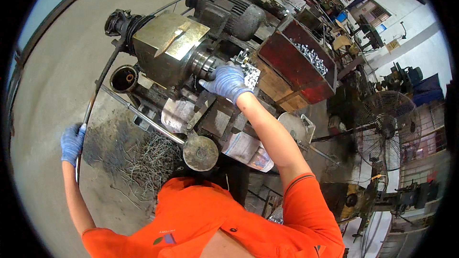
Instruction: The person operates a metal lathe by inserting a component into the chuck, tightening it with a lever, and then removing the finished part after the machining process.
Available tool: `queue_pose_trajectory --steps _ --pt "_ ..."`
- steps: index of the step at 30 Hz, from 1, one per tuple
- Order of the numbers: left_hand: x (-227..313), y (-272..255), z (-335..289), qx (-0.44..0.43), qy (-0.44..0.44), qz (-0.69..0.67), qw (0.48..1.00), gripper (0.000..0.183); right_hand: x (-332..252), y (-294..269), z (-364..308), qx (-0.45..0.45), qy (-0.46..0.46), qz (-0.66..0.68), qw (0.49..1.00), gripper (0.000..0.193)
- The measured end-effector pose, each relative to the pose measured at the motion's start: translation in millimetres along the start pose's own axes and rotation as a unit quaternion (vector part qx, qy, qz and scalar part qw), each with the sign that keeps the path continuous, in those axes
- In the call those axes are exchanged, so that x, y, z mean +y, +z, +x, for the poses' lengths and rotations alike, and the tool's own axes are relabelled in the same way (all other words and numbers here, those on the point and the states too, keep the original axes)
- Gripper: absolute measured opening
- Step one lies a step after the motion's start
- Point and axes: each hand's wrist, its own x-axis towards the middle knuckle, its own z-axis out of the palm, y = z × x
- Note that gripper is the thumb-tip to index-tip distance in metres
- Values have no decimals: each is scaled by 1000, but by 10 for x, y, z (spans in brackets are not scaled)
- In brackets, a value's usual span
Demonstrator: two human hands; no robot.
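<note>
My left hand [73, 142], in a blue knit glove, is wrapped round a long metal lever [91, 105] at the far left, which runs up to the machine's rear end. Level with the spindle, my gloved right hand [228, 82] reaches to the lathe's steel chuck [202, 63]. Its fingers are bent at the chuck's front and the thumb points left. Whatever they hold is hidden behind the glove. Beyond this hand lies a metal plate [251, 75] strewn with shavings. The headstock box [158, 33] carries a flat, worn strip [172, 39] on its lid.
A red bin [299, 79] with many small metal parts [311, 58] stands right of the lathe. The motor [229, 13] is behind. Nearer me are a round metal disc [201, 153], a bar [143, 117] and piled shavings [153, 162]. A large fan [387, 124] stands right.
</note>
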Motion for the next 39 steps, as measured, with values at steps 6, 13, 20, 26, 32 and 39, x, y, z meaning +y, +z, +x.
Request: queue_pose_trajectory --steps 6,13,20,26,32,39 --pt "42 284 -48 -99 -133 -93 982 43 62 60 67 47 -37 49 997 57" --pt "226 147 -134 0 -77 -13 997 39 -56 -62 137 15 -35 -17 999 57" --pt "-125 249 122 40 -21 105 993 13 -115 -93 168 -19 -17 6 1000 54" --pt "-959 357 642 101 81 196 972 6 -109 -5 179 38 -12 55 998 50" --pt "-746 232 719 35 29 229 972 8 -73 36 180 76 -22 16 997 50" --pt "-758 209 629 88 51 204 974 4 -54 -37 161 10 -19 77 997 55"
